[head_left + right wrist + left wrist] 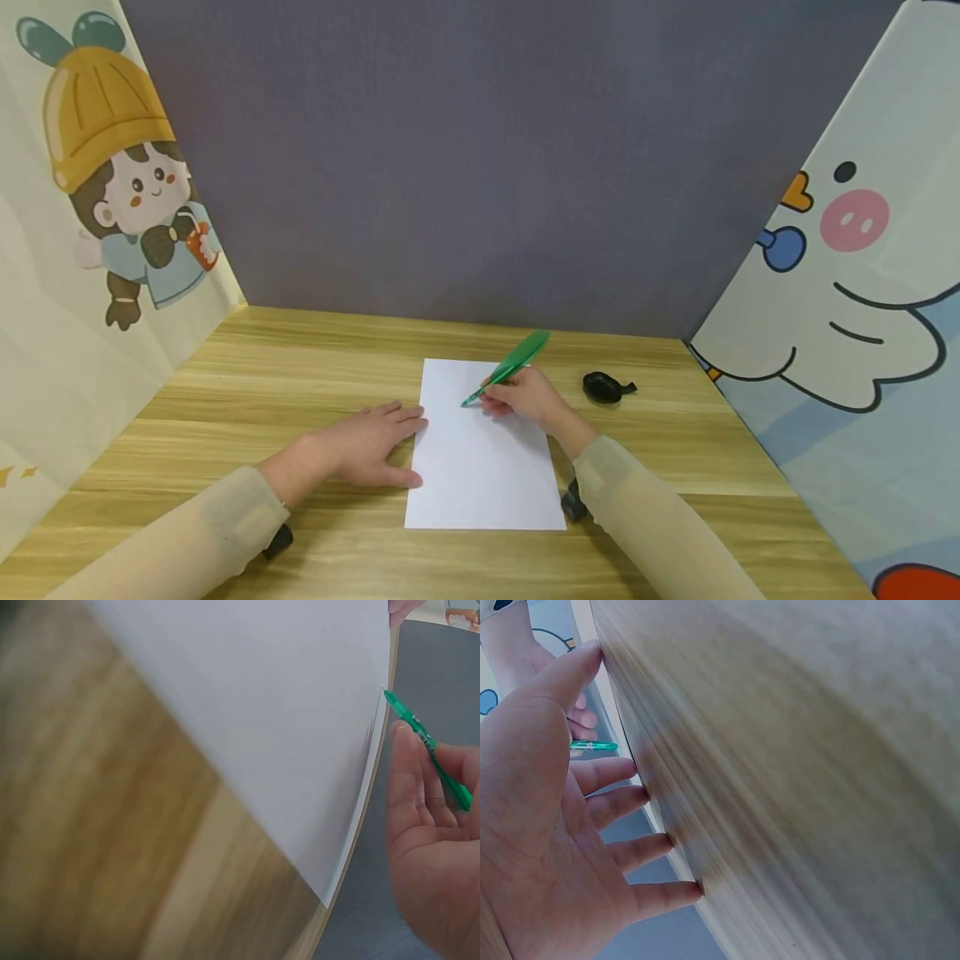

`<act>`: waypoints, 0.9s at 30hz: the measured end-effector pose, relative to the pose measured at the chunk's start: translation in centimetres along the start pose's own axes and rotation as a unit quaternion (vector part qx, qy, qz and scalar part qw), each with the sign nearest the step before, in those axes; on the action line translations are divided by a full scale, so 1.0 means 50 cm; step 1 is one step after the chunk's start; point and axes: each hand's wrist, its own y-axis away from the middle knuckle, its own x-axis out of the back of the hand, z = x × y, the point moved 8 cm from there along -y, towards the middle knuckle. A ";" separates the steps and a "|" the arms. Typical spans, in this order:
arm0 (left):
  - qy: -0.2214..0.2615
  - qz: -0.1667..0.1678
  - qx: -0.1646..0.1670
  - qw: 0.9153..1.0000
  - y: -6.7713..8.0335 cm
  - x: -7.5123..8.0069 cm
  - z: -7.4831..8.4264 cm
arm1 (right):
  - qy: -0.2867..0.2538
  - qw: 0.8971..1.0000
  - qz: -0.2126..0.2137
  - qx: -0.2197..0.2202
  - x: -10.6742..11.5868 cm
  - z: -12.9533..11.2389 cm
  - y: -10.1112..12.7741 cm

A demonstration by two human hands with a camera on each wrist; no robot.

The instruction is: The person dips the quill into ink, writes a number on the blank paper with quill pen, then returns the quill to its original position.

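Note:
A white sheet of paper [480, 450] lies on the wooden table [247, 400]. My right hand [525, 396] grips a green feather-shaped pen [510, 365], its tip touching the paper's upper left part. The right wrist view shows the pen [427, 742] between the fingers beside the sheet [262, 712]. My left hand [367, 446] lies flat on the table with straight fingers, fingertips at the paper's left edge. In the left wrist view the left hand [555, 825] presses flat on the wood, and the green pen [594, 745] shows beyond it.
A small black object [606, 387] sits on the table to the right of the paper. A grey back wall [480, 167] and cartoon-printed side panels [90, 208] enclose the table on three sides.

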 end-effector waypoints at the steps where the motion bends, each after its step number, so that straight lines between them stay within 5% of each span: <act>1: 0.000 0.000 0.000 1.000 0.000 0.000 0.000 | 0.000 1.000 -0.001 -0.001 0.000 0.000 0.000; 27: -0.001 -0.001 0.007 1.000 0.004 0.004 0.005 | -0.010 1.000 -0.026 0.000 -0.015 -0.004 0.013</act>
